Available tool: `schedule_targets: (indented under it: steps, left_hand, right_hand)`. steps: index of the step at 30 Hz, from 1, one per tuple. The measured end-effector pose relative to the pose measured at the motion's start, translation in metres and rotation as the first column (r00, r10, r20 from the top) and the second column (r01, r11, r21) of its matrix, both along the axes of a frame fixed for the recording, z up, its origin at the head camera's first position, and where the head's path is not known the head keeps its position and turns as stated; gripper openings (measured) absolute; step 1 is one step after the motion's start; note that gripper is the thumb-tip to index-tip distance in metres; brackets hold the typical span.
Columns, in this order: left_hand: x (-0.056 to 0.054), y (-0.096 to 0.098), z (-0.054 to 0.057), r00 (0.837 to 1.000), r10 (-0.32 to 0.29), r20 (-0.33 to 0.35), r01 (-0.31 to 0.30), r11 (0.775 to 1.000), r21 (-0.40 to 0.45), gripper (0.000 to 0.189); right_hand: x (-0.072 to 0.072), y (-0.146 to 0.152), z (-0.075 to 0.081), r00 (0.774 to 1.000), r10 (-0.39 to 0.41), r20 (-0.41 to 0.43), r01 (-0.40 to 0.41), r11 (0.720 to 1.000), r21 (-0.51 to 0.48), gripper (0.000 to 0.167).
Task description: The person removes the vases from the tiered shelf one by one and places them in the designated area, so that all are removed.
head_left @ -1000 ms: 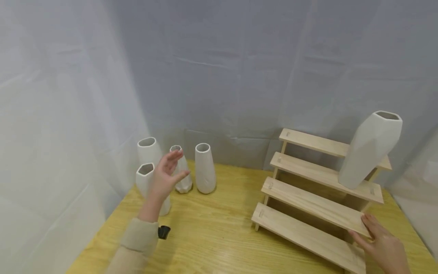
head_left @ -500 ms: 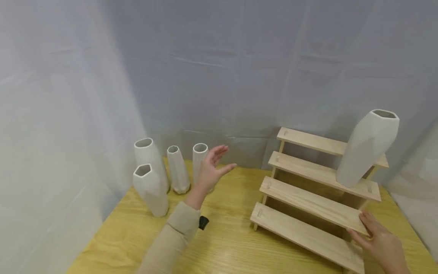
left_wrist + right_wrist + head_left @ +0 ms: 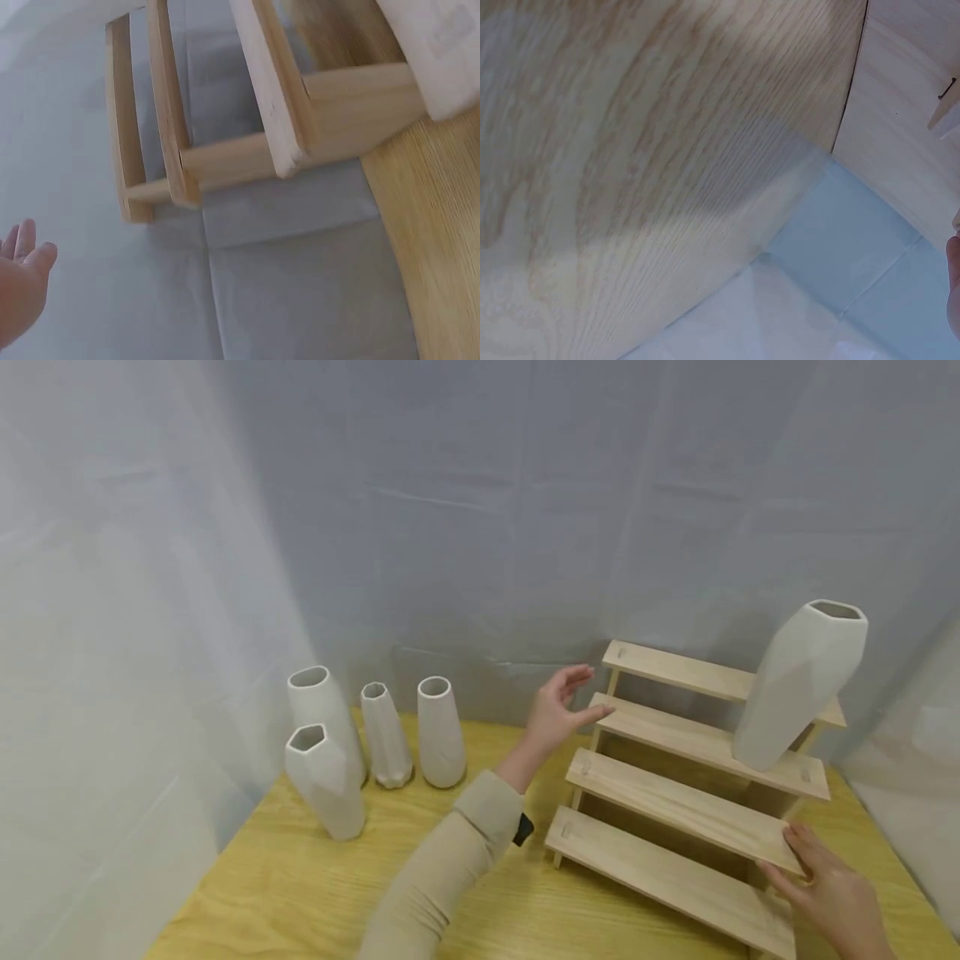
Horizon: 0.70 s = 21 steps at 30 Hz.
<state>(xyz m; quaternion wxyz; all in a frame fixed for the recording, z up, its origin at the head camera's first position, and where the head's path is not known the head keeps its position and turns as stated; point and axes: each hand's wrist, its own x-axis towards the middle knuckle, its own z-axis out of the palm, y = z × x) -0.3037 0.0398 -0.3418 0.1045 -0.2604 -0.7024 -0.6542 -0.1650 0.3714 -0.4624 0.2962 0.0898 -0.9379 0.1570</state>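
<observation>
In the head view my left hand (image 3: 557,714) is raised beside the left end of a stepped wooden display stand (image 3: 682,793), holding nothing, its thumb apart from the fingers. The left wrist view shows part of this hand (image 3: 21,289) apart from the stand's board ends (image 3: 277,142). My right hand (image 3: 832,889) grips the right end of the stand's second board from the bottom, fingers on top and thumb at the front edge. A tall faceted white vase (image 3: 798,685) stands on the stand's upper right part, leaning in shape.
Several white vases stand at the table's left: an angular one (image 3: 326,785) in front, a wide-mouthed one (image 3: 318,693) behind it, a ribbed one (image 3: 386,739) and a rounded one (image 3: 441,739). Grey sheeting (image 3: 450,527) hangs behind the wooden table (image 3: 300,893).
My left hand has moved right, from in front of the vases to the stand's left end. My right hand stays at the board's end. The head view has shifted slightly.
</observation>
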Motion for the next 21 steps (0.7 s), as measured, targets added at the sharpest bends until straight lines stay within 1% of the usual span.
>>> schedule_targets:
  steps: [4, 8, 14, 21]
  left_hand:
    - [-0.004, 0.023, 0.004, 0.999, -0.032, 0.012, 0.032, 0.999, -0.005, 0.059]
    - [-0.006, 0.044, 0.006, 0.997, -0.072, 0.032, 0.071, 0.997, 0.012, 0.06]
    - [-0.004, 0.067, 0.01, 0.996, -0.075, 0.043, 0.076, 0.997, -0.017, 0.06]
    - [-0.004, 0.092, 0.014, 0.995, -0.096, 0.014, 0.096, 0.995, -0.037, 0.058]
  right_hand:
    - [0.0, 0.0, 0.001, 1.0, 0.009, -0.004, -0.009, 1.0, 0.008, 0.065]
    - [0.0, -0.001, 0.001, 1.0, 0.02, -0.017, -0.02, 1.0, 0.009, 0.065]
    - [-0.001, -0.003, 0.0, 0.998, 0.032, -0.053, -0.031, 0.999, 0.018, 0.065]
    - [0.002, -0.003, 0.0, 0.997, 0.029, -0.074, -0.027, 0.999, 0.02, 0.063]
